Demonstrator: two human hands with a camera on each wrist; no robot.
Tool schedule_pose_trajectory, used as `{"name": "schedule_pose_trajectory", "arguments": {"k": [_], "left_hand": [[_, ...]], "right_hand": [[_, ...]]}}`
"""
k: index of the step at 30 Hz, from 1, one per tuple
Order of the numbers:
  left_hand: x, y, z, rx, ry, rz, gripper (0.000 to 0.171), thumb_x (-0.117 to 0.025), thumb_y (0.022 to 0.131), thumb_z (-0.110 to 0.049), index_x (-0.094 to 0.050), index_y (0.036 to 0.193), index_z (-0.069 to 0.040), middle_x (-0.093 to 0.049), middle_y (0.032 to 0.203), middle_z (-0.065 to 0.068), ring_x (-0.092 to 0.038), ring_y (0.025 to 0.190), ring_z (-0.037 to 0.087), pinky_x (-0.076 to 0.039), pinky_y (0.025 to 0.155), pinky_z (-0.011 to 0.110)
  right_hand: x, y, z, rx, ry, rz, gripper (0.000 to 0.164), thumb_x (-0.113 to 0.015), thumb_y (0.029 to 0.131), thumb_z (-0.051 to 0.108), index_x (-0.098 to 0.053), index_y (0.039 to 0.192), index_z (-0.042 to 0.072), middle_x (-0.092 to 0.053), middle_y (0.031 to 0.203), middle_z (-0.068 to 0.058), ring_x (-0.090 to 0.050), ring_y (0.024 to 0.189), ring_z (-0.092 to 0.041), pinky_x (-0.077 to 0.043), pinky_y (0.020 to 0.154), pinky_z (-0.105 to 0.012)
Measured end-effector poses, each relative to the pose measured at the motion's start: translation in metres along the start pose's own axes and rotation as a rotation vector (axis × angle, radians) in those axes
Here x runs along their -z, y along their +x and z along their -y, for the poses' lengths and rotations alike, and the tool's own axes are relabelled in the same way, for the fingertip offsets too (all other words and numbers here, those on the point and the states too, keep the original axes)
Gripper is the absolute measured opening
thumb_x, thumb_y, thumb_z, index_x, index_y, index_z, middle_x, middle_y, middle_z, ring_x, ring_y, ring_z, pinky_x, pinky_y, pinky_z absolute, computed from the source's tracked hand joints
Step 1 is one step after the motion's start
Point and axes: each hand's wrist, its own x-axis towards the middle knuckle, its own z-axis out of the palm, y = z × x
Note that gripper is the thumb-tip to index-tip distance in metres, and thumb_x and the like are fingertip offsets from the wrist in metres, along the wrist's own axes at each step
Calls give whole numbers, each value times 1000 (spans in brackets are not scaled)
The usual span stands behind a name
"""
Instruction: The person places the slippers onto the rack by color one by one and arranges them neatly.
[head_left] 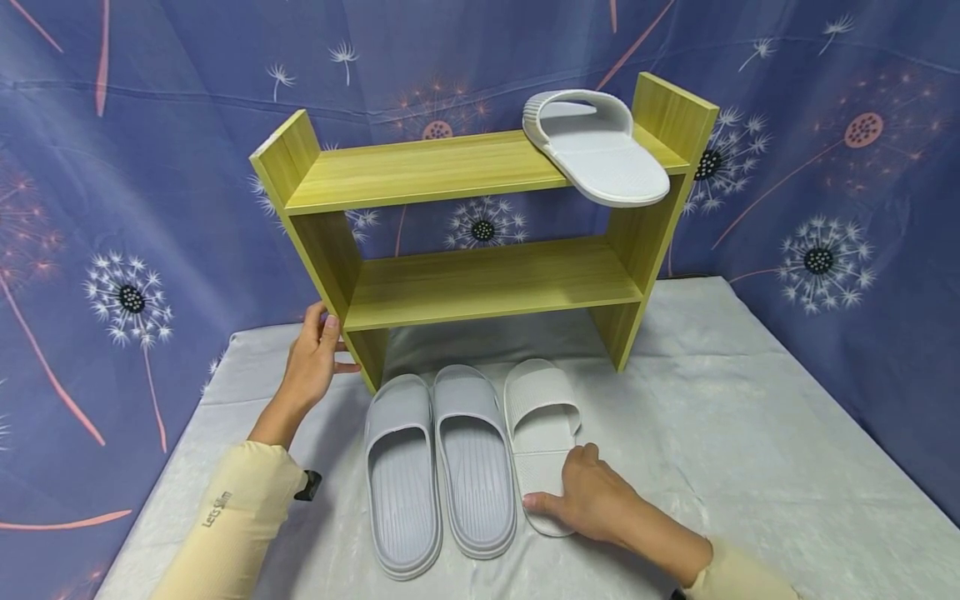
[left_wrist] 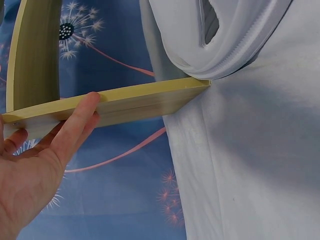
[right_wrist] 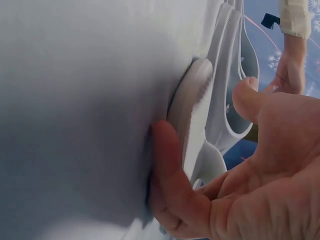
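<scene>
My left hand (head_left: 309, 362) touches the lower left side panel (left_wrist: 135, 102) of a yellow wood-grain shoe rack (head_left: 480, 279), fingers fairly straight along its outer face. On the cloth in front of the rack lies a white slipper (head_left: 540, 475), toe toward the rack. At its right edge, my right hand (head_left: 600, 496) has its fingers curled round the side of the sole (right_wrist: 187, 122), with the thumb (right_wrist: 247, 95) above the footbed. Left of it lie two grey slippers, one nearer (head_left: 480, 475) and one farther left (head_left: 401, 500). Another white slipper (head_left: 615, 171) sits on the rack's top shelf, at the right end.
The rack stands at the back of a table covered with pale cloth (head_left: 757, 433). Behind and beside it hangs a blue curtain (head_left: 810, 192) with dandelion prints. The upper white slipper's sole juts past the front edge of the top shelf (head_left: 420, 171).
</scene>
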Motion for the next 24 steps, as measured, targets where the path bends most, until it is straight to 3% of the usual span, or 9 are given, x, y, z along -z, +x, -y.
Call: {"name": "schedule_pose_trajectory", "arguments": {"k": [3, 8, 14, 24], "left_hand": [[1, 4, 10, -5, -5, -2, 48, -28, 106, -36, -26, 146, -9, -44, 125, 29, -54, 105, 53, -59, 72, 55], [3, 11, 30, -12, 9, -13, 52, -29, 103, -45, -27, 147, -17, -45, 126, 24, -56, 103, 49, -61, 68, 47], [3, 12, 33, -23, 20, -15, 54, -30, 102, -48, -27, 147, -19, -44, 129, 21, -58, 102, 45, -61, 67, 46], [3, 12, 32, -29, 28, -11, 53, -29, 103, -47, -27, 147, -18, -45, 126, 22, -58, 102, 46, -62, 66, 46]], "right_hand": [[-2, 0, 0, -12, -4, -6, 115, -75, 66, 66, -40, 120, -30, -47, 113, -35, -58, 93, -42, -54, 73, -53], [-6, -1, 0, -13, 4, -23, 114, -77, 63, 66, -41, 117, -28, -46, 96, -22, -55, 82, -33, -54, 67, -50], [-10, -1, 2, -8, -18, -47, 106, -75, 63, 68, -44, 108, -23, -39, 85, -14, -49, 73, -27, -52, 60, -46], [-18, -4, 3, 41, -72, -118, 103, -75, 63, 68, -44, 104, -21, -36, 82, -13, -46, 71, -26, -52, 59, -44]]}}
